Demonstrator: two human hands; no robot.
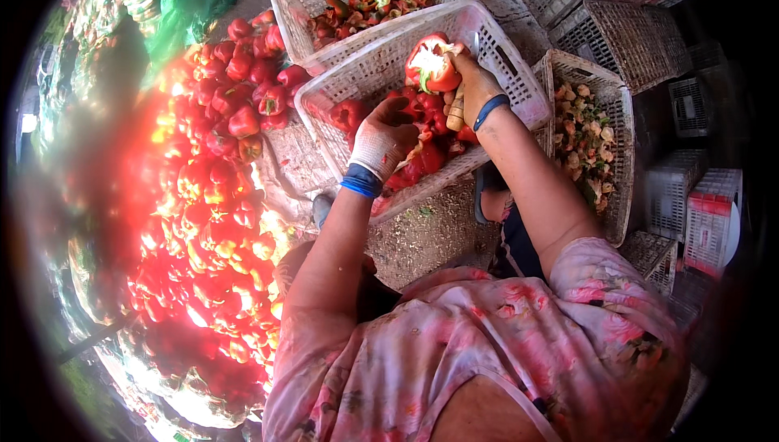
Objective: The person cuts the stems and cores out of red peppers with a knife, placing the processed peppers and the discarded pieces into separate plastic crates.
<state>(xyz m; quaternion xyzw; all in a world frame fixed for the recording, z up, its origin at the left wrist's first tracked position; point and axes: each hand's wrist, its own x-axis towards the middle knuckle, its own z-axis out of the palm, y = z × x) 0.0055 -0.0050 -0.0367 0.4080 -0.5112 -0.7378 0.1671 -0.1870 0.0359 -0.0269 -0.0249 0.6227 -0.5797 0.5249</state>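
Note:
My right hand (477, 87), bare with a blue band at the wrist, is closed on a cut red bell pepper (434, 65) whose pale inside faces up. A wooden handle (455, 111) juts down from the same hand; its working end is hidden. Lower and to the left, my left hand (383, 140) wears a stained whitish glove with a blue band. Its fingers are curved and apart, just over red pepper pieces. Both hands are above a white plastic crate (487, 36) holding red bell peppers (422, 165).
A large heap of red bell peppers (211, 207) spreads on the left, partly washed out by glare. Behind is another crate (290, 12) with pepper scraps. At right, a crate (621, 134) holds pale cores. Stacked crates (621, 45) stand farther right; a green net bag (191, 8) lies far left.

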